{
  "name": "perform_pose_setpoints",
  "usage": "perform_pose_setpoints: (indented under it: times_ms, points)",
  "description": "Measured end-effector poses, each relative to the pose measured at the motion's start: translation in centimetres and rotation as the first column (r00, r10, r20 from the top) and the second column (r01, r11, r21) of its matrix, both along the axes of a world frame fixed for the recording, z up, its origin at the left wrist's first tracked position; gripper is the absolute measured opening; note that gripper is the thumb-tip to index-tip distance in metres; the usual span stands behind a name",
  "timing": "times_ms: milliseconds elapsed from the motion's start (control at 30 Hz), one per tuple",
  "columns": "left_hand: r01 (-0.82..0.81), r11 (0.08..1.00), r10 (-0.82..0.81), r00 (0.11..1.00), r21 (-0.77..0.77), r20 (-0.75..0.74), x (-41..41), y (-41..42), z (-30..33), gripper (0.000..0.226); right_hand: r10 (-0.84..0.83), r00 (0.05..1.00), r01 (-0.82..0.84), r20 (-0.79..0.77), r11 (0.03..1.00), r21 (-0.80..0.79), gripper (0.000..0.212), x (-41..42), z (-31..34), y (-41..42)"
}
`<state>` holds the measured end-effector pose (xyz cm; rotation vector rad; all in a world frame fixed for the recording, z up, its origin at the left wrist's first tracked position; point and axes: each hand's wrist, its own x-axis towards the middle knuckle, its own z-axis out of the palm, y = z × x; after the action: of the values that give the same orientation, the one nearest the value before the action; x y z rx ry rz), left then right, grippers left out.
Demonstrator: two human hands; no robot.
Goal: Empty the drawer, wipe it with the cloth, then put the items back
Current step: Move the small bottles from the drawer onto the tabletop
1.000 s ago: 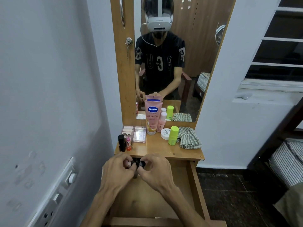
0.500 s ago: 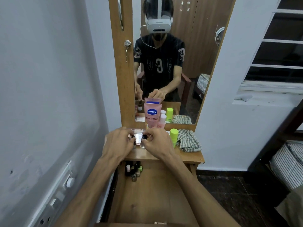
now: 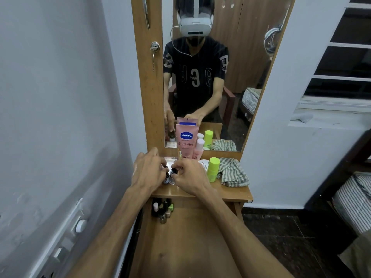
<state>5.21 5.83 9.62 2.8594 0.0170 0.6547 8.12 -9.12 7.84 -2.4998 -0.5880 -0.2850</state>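
The wooden drawer (image 3: 196, 237) stands pulled open below the dresser top (image 3: 226, 190). Several small nail polish bottles (image 3: 163, 210) huddle in its back left corner. Over the left part of the top, my left hand (image 3: 147, 171) pinches a small dark-capped bottle (image 3: 166, 179). Beside it, my right hand (image 3: 191, 177) pinches a small clear bottle with a black cap (image 3: 173, 176). Both bottles stand on or just above the top. A striped cloth (image 3: 232, 173) lies crumpled at the top's right end.
A pink Vaseline tube (image 3: 186, 141), a pink bottle (image 3: 198, 149), a lime green bottle (image 3: 213, 169) and a white jar (image 3: 203, 164) crowd the top before the mirror (image 3: 241, 77). A white wall lies close on the left, a bed (image 3: 353, 199) on the right.
Both hands rose from the back of the drawer with small bottles and moved forward onto the dresser top, where they now hold them low by the surface.
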Motion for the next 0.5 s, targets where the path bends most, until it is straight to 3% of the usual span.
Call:
perform_pose_setpoints:
  times_ms: [300,500]
  points:
    - [0.016,0.999,-0.016,1.000,0.028,-0.001,0.45,0.25,-0.27,0.020,0.018,1.000,-0.018,-0.014,1.000,0.021,0.039,0.38,-0.46,-0.27]
    - [0.016,0.998,-0.016,1.000,0.056,0.006,-0.15,0.38,-0.25,0.023,0.011,0.998,-0.017,0.065,0.996,0.091,0.042,-0.42,-0.90,-0.94]
